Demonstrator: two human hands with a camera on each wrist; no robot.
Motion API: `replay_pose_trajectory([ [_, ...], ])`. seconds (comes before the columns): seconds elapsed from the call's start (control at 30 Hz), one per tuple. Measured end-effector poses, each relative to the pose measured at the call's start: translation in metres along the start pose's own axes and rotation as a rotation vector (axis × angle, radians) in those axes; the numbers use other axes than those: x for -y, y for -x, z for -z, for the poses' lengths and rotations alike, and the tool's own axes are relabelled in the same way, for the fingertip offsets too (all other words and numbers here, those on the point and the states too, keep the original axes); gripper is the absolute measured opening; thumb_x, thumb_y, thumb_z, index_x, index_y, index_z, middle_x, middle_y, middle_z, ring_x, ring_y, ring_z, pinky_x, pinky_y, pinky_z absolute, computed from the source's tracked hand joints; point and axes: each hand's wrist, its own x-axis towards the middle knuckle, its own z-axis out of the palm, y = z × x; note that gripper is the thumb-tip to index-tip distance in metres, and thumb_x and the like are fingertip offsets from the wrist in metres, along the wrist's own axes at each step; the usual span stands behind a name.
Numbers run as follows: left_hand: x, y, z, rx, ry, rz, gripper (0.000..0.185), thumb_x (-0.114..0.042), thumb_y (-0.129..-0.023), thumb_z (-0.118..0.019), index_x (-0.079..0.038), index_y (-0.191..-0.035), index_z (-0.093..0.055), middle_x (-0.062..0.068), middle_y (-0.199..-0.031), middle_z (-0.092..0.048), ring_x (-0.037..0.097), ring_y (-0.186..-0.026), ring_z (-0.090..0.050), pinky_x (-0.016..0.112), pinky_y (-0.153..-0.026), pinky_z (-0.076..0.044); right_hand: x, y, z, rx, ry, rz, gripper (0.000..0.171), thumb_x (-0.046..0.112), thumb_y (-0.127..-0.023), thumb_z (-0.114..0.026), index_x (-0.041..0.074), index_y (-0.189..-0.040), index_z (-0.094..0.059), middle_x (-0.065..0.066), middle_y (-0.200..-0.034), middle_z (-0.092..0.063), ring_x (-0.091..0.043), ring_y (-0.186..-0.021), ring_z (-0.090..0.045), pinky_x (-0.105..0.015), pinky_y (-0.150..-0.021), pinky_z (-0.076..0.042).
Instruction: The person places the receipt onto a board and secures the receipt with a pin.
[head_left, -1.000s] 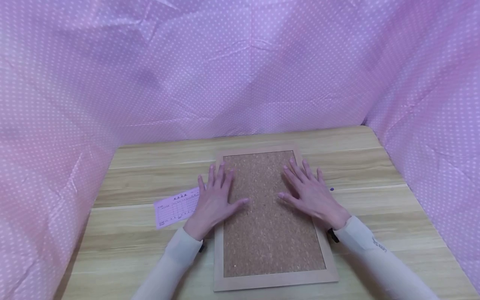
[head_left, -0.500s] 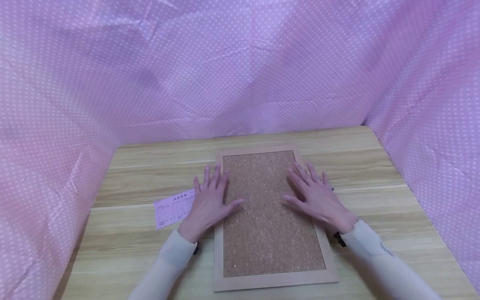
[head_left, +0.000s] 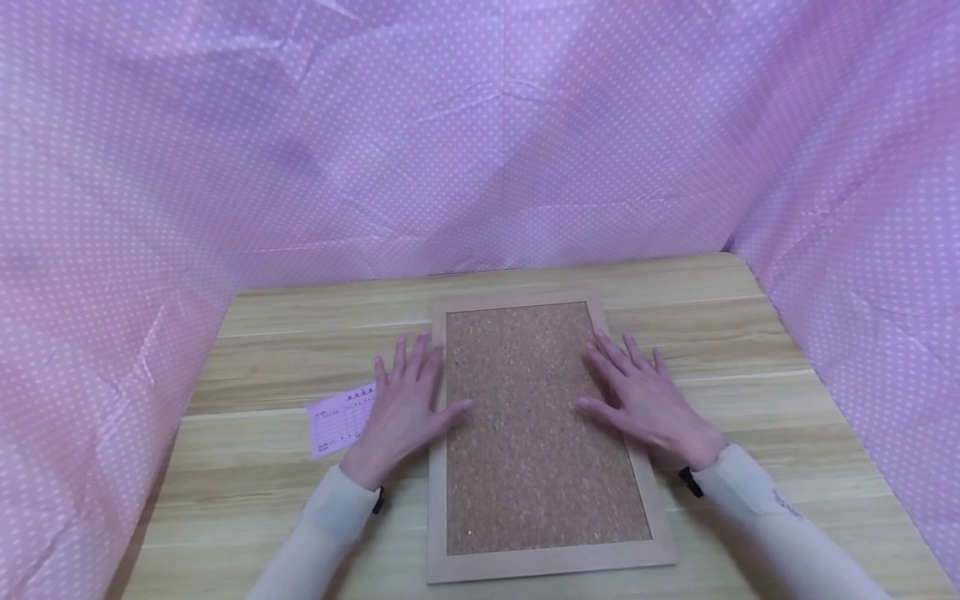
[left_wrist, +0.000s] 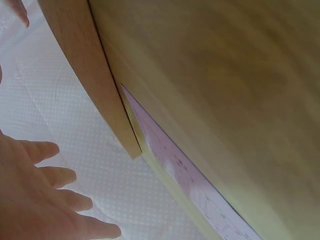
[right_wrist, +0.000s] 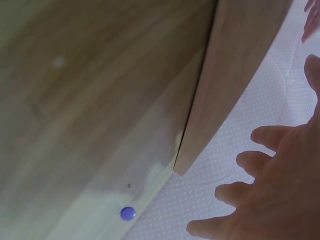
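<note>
On the pale wooden table, as the head camera sees it, a rectangular cork board in a light wooden frame lies flat with its long sides running away from the person. The left hand lies palm down at the board's left edge, fingers straight and a little spread; its thumb reaches onto the cork while the fingers rest beside the frame, and it grips nothing. The right hand mirrors it at the right edge — fingers straight, thumb on the cork, nothing held. A small pink printed paper slip lies on the table just left of the left hand, partly under it. Pink polka-dot cloth walls the table on three sides.

From the left wrist, the left hand shows loosely extended fingers with nothing in them; a corner of the wooden frame and the pink slip lie close together, whether touching I cannot tell.

From the right wrist, the right hand shows straight, parted fingers beside the frame — and a small blue round pushpin lies on the table near the frame's corner
</note>
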Motion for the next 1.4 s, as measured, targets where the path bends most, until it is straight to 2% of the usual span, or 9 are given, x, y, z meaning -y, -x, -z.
replay_pose_trajectory([
  [0.33,0.016,0.009,0.003,-0.021,0.004,0.022,0.097,-0.075,-0.093,-0.055,-0.01,-0.162,-0.033,0.016,-0.172,-0.01,0.049,-0.155,-0.005,0.075,-0.116,-0.005,-0.008,0.005,-0.002,0.035,0.003,-0.006,0.089,0.068,-0.097,-0.055,0.013,-0.163,-0.032,-0.01,-0.171,-0.02,-0.047,-0.155,-0.01,-0.075,-0.116,-0.006],
  [0.63,0.031,0.016,0.007,-0.012,-0.013,0.051,0.1,-0.073,-0.092,-0.057,-0.008,-0.163,-0.029,0.019,-0.172,-0.01,0.05,-0.154,-0.004,0.076,-0.115,-0.006,-0.01,0.007,-0.001,0.074,0.021,-0.012,0.09,0.069,-0.097,-0.052,0.011,-0.163,-0.031,-0.01,-0.171,-0.021,-0.046,-0.155,-0.009,-0.073,-0.117,-0.003],
  [0.93,0.047,0.024,0.012,-0.004,-0.001,0.084,0.102,-0.072,-0.092,-0.058,-0.006,-0.163,-0.027,0.022,-0.171,-0.01,0.052,-0.154,-0.003,0.076,-0.115,-0.003,-0.011,0.007,0.0,0.081,0.031,0.002,0.088,0.068,-0.097,-0.053,0.01,-0.161,-0.036,-0.011,-0.17,-0.024,-0.047,-0.154,-0.014,-0.074,-0.117,-0.006],
  [1.4,0.072,0.037,0.021,-0.003,-0.007,0.133,0.099,-0.067,-0.094,-0.059,-0.003,-0.162,-0.027,0.026,-0.169,-0.01,0.056,-0.152,-0.004,0.079,-0.112,-0.005,-0.013,0.008,0.0,0.093,0.036,0.042,0.09,0.068,-0.096,-0.057,0.007,-0.16,-0.038,-0.011,-0.17,-0.025,-0.046,-0.154,-0.017,-0.073,-0.117,-0.008],
])
